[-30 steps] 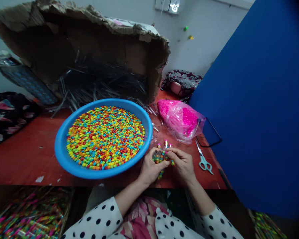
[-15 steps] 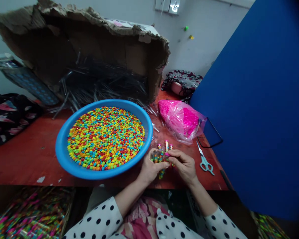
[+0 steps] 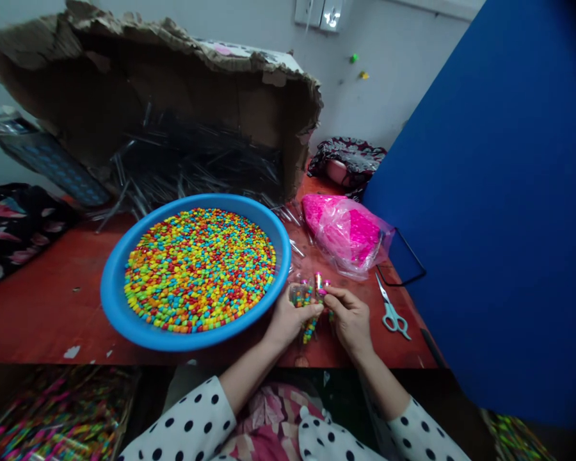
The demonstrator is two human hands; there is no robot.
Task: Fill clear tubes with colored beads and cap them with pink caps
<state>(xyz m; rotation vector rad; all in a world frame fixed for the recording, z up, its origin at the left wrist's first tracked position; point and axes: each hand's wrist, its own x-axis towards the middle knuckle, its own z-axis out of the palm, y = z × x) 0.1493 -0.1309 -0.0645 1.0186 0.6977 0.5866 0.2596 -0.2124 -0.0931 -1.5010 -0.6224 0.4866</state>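
Observation:
Both my hands work together just right of a round blue plastic basin (image 3: 111, 301), which is heaped with small multicoloured beads (image 3: 199, 269). My left hand (image 3: 288, 317) is shut on a small bunch of clear plastic tubes filled with such beads (image 3: 303, 296), next to the basin's rim. My right hand (image 3: 349, 319) pinches the top of the bunch near a pink-capped end (image 3: 320, 291). Some of the tubes are hidden behind my fingers.
Right of my hands lie a pink-filled plastic bag (image 3: 345, 234) and blue-handled scissors (image 3: 392, 317) on the red table (image 3: 62, 307). Behind the basin, a torn cardboard box (image 3: 249, 96) holds many clear straws (image 3: 187, 166). A blue board (image 3: 484, 192) stands at right.
Both hands still hold the bead-filled tubes, with the right fingers close to the pink top. The whole view has shifted slightly, and the hands have barely moved.

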